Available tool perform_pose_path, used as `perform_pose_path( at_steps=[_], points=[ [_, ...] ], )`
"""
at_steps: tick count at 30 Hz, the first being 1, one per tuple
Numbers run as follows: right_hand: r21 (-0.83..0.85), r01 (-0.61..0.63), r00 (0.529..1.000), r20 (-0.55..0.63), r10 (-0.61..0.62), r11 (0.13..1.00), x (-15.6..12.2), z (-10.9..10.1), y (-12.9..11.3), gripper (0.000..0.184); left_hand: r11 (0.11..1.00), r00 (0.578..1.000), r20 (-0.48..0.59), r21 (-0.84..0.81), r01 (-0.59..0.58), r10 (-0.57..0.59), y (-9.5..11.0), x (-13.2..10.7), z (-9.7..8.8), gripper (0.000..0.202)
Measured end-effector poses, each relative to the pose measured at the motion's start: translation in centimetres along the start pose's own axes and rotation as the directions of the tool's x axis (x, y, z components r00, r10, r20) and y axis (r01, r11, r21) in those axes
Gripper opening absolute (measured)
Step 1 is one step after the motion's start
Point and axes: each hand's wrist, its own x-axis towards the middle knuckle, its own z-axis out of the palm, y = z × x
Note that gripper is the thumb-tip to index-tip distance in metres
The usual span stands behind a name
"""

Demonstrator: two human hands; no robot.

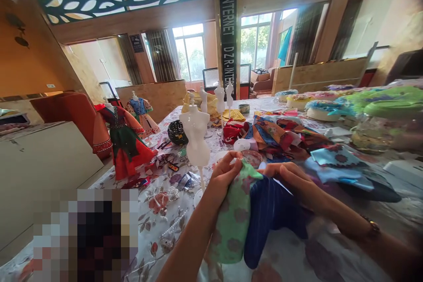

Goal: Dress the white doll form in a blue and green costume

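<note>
Over a flowered surface, the left hand pinched a green cloth at its top, its fingers closed, beside a blue cloth; the right hand's grip could not be made out. A slackened pinch risked misaligned edges; a swinging left forearm risked toppling the mannequin.

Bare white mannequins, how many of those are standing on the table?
4. The nearest mannequin stands beyond the left hand; farther back, grouped together, are a left mannequin, a middle mannequin and a right mannequin. More may be hidden.
</note>
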Motion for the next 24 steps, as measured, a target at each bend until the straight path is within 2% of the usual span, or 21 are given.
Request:
perform_pose_path(
  at_steps=[4, 6, 8, 11, 14, 17, 20, 22, 24],
  points=[
    [-0.122, 0.069, 0.981, 0.190, -0.044, 0.990, 0.3, -0.5, -0.5, 0.018, 1.000, 1.000, 0.020, -0.013, 0.020, -0.020, 0.7, -0.3, 0.1, 0.040],
    [-0.224, 0.115, 0.968, 0.243, -0.059, 0.968, 0.7, -1.0, -0.8, 0.015, 0.999, 0.999, 0.036, 0.004, 0.040, -0.040, 1.0, -0.6, 0.4, 0.039],
    [-0.354, 0.144, 0.969, 0.240, -0.059, 0.924, 1.1, -1.7, -1.1, 0.014, 0.998, 0.996, 0.072, 0.017, 0.059, -0.060, 1.2, -1.1, 0.7, 0.038],
    [-0.433, 0.118, 0.993, 0.073, -0.096, 0.894, 1.5, -2.6, -1.2, 0.011, 0.998, 0.991, 0.123, 0.053, 0.038, -0.044, 1.7, -1.8, 1.3, 0.034],
    [-0.332, 0.106, 0.979, -0.133, -0.157, 0.937, 1.6, -3.2, -1.1, 0.006, 0.985, 0.993, 0.122, 0.172, -0.032, 0.011, 2.3, -2.4, 1.5, 0.028],
    [-0.234, 0.156, 0.931, -0.291, -0.222, 0.960, 1.6, -3.5, -1.0, 0.017, 0.918, 0.995, 0.069, 0.387, -0.090, 0.068, 2.8, -2.7, 1.4, 0.025],
    [-0.224, 0.213, 0.861, -0.416, -0.291, 0.951, 1.7, -3.6, -0.9, 0.025, 0.834, 0.989, 0.020, 0.535, -0.137, 0.150, 3.0, -2.7, 1.4, 0.026],
    [-0.253, 0.244, 0.820, -0.461, -0.338, 0.936, 1.7, -3.7, -0.9, 0.027, 0.805, 0.981, -0.018, 0.574, -0.146, 0.191, 3.1, -2.7, 1.5, 0.028],
    [-0.293, 0.249, 0.811, -0.458, -0.364, 0.923, 1.6, -3.9, -1.0, 0.028, 0.765, 0.978, -0.027, 0.627, -0.145, 0.207, 3.5, -3.0, 1.6, 0.030]
  ],
)
